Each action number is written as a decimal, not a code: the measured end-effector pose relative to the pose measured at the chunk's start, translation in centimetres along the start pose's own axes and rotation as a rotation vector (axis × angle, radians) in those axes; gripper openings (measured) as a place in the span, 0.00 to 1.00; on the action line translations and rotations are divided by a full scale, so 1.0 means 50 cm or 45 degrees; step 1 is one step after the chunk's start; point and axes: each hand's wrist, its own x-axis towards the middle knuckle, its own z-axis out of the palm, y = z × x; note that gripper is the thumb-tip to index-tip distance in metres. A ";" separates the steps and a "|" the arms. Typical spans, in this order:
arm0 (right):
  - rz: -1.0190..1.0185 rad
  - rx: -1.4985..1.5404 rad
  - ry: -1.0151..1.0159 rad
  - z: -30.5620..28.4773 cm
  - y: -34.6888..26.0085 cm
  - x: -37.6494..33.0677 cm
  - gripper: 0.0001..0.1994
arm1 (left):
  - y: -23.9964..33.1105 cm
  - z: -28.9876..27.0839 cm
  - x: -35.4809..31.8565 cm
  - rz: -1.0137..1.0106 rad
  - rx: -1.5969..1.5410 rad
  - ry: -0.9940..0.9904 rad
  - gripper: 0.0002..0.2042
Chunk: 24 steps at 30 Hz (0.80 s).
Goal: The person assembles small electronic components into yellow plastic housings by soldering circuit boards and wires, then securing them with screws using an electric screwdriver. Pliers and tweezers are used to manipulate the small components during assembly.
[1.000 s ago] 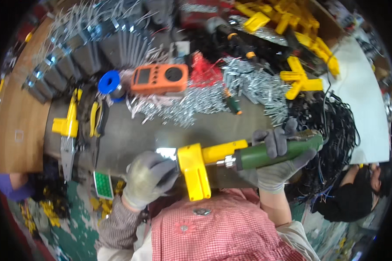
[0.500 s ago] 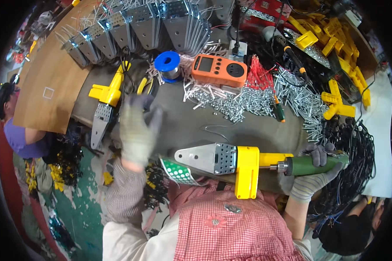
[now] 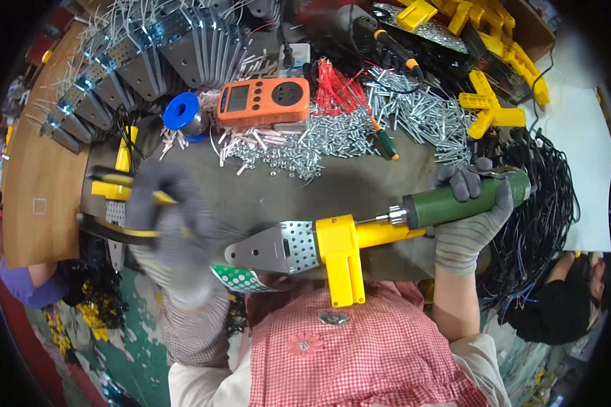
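Note:
My left hand (image 3: 173, 227), in a grey-palmed glove and smeared by motion, is closed round pliers with black and yellow handles (image 3: 119, 230). The handles spread out to the left of the hand. In my right hand (image 3: 472, 227) lies a green cylindrical power screwdriver (image 3: 441, 205), gripped by the body. Its bit reaches left to a yellow plastic handle piece (image 3: 339, 251). That piece is joined to a grey perforated metal plate (image 3: 271, 249), which tapers to a rounded left end. A green dotted sheet (image 3: 241, 278) shows below the plate.
Loose screws (image 3: 421, 112) and red-wired parts (image 3: 336, 88) lie at the back, beside an orange meter (image 3: 265, 102) and a solder spool (image 3: 185, 114). Stacked metal plates (image 3: 142, 71) line the far left. Another yellow assembly (image 3: 122, 163) sits left; black cables (image 3: 540, 210) heap at right.
My left hand has taken up the pliers from the bench and moved left and nearer. The screwdriver's right end has risen, and the bit now sits at the yellow piece's upper part.

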 end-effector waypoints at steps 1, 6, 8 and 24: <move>0.007 0.010 0.005 -0.002 -0.001 0.000 0.23 | 0.012 0.033 -0.006 -0.001 0.031 -0.204 0.28; -0.024 -0.046 0.056 0.008 0.012 0.001 0.21 | 0.010 0.100 -0.041 0.026 -0.049 -0.478 0.36; -0.037 -0.062 0.067 0.004 0.013 0.000 0.21 | -0.010 0.110 -0.037 0.138 -0.129 -0.505 0.41; 0.050 0.080 -0.141 -0.006 0.040 0.011 0.16 | -0.078 0.154 -0.029 0.306 -0.372 -0.294 0.19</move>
